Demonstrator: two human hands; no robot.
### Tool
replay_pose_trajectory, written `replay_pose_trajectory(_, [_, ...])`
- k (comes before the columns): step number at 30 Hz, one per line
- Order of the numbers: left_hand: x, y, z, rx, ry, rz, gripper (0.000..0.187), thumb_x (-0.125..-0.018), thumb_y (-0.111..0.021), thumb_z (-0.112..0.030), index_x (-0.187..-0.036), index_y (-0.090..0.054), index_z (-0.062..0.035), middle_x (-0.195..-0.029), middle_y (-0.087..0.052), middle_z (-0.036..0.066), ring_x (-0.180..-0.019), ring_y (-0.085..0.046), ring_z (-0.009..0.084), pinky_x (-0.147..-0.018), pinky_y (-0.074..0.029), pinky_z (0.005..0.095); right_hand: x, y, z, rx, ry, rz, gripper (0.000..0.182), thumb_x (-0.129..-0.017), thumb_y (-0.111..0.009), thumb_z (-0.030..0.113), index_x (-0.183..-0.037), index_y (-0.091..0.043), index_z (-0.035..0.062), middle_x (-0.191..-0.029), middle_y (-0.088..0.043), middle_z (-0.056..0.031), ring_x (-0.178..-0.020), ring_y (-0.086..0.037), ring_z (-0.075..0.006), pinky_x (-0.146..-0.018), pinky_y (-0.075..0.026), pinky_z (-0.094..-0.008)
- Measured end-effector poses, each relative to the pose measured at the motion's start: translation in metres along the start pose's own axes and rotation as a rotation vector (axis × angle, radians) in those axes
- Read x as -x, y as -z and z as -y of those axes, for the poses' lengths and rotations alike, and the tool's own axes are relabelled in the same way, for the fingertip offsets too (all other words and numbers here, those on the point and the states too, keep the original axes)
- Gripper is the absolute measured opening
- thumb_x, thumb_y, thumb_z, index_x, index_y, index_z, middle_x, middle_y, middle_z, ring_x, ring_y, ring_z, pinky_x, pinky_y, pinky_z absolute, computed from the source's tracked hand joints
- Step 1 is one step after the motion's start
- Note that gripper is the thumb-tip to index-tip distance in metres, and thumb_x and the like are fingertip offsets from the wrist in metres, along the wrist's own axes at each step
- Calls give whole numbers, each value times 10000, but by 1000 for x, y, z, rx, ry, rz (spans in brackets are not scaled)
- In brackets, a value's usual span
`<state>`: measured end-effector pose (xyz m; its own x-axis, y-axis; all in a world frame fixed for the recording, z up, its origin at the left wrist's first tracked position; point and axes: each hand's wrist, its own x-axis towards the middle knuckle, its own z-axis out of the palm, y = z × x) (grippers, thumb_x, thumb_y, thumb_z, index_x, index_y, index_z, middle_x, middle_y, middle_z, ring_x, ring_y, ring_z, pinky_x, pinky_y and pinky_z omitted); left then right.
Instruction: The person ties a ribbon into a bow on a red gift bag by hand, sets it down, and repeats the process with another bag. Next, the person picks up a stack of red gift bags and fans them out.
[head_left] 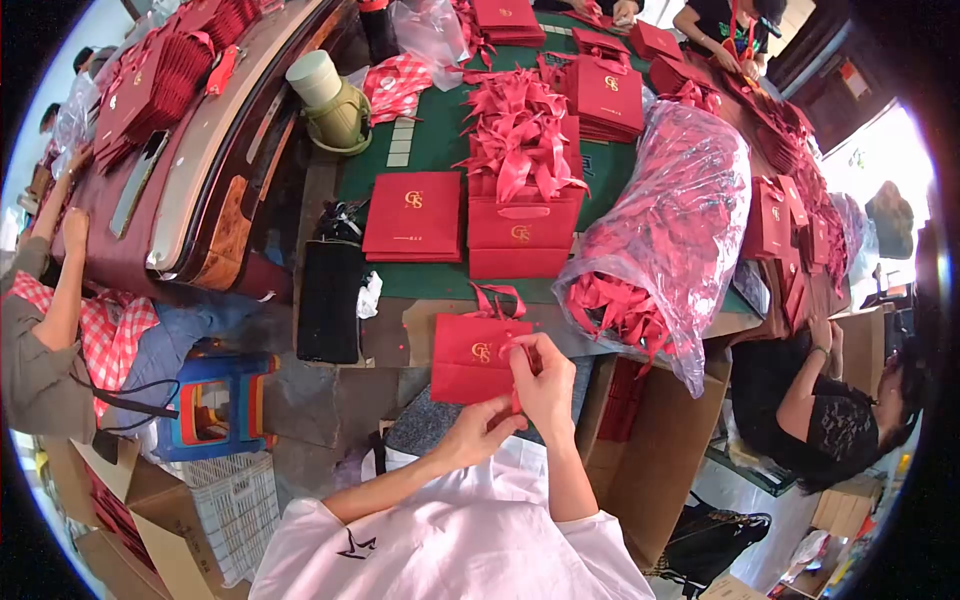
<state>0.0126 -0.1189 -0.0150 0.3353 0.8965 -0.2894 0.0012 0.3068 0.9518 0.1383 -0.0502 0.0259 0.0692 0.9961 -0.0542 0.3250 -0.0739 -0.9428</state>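
I hold a small red paper gift bag (470, 357) with a gold logo over the near table edge. My left hand (483, 428) grips its lower edge from below. My right hand (545, 378) pinches a red ribbon handle at the bag's right side. On the green table top (430, 150) lie a flat stack of the same red bags (413, 216), another bag stack (520, 235) and a heap of red ribbons (520, 135) on top of it.
A clear plastic sack of red ribbons (665, 235) bulges at the right. Other people sit at the left (45, 330), right (830, 410) and far end. A black case (330, 300), a cardboard box (650, 450) and a blue stool (215, 405) stand near me.
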Motion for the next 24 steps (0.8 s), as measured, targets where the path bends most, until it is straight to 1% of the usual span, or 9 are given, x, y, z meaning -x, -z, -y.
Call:
replay_pose_trajectory(3, [7,13,-11,-161,108,-14,202,-954,-642,-189,-1066,-658,-22,-821,-647,71,-682,-590,134,-628,-468,301,0,4,-2,18,10,-21,102,-918,-639,70,-978,-662,-10,-651,-607,-75,-577,-527,-82,-549,-450,-284])
replay_pose_trajectory(5, [11,25,0,-320,-106,-43,183,-962,-632,-138,-1071,-651,8,-881,-648,81,-777,-628,170,-702,-491,299,1,8,-2,61,18,-60,85,-933,-639,73,-933,-670,-6,-631,-587,-15,-586,-478,-43,-538,-407,-241])
replay_pose_trajectory(9, [10,48,-5,-492,-122,-53,178,-940,-640,-130,-1047,-676,8,-916,-654,129,-812,-656,246,-710,-503,334,16,21,-14,177,107,41,210,-869,-730,88,-1044,-650,6,-841,-661,-80,-679,-613,-118,-561,-485,-274])
replay_pose_trajectory(10, [8,56,-4,-526,-175,-70,161,-922,-668,-115,-1037,-693,-5,-890,-677,99,-792,-662,193,-707,-508,311,21,27,-6,193,103,55,318,-814,-775,67,-1094,-632,15,-1002,-653,-104,-802,-658,-180,-591,-525,-289])
replay_pose_trajectory(13, [4,73,-9,-351,-10,-121,155,-895,-707,-109,-1026,-696,-25,-863,-695,56,-766,-653,116,-707,-511,282,28,37,16,284,277,-16,356,-785,-787,33,-1105,-632,20,-1049,-637,-100,-858,-653,-205,-603,-532,-286])
replay_pose_trajectory(18, [-11,86,-17,-34,14,-21,191,-856,-748,-19,-969,-594,-5,-839,-706,60,-792,-656,85,-685,-522,256,26,12,19,177,402,344,323,-796,-789,40,-1093,-662,39,-1147,-666,-128,-1008,-669,-270,-669,-552,-333])
replay_pose_trajectory(19, [-13,87,-19,-34,13,-22,191,-856,-748,-19,-969,-594,-5,-839,-706,60,-792,-656,85,-685,-522,256,20,2,14,202,489,348,322,-808,-784,67,-1105,-662,38,-1088,-674,-128,-961,-679,-278,-679,-555,-342])
replay_pose_trajectory(21, [-17,92,-26,-61,3,-61,171,-872,-733,-29,-967,-595,2,-823,-702,56,-760,-654,90,-661,-518,260,16,-10,6,239,378,381,273,-841,-748,112,-1092,-663,48,-1001,-674,-133,-910,-679,-331,-742,-550,-389])
replay_pose_trajectory(24, [-25,103,-34,-78,75,-39,142,-901,-702,-17,-982,-585,-13,-828,-684,32,-758,-630,78,-681,-504,242,9,-19,1,157,293,371,246,-837,-748,107,-1062,-679,35,-914,-677,-130,-833,-686,-324,-700,-545,-396])
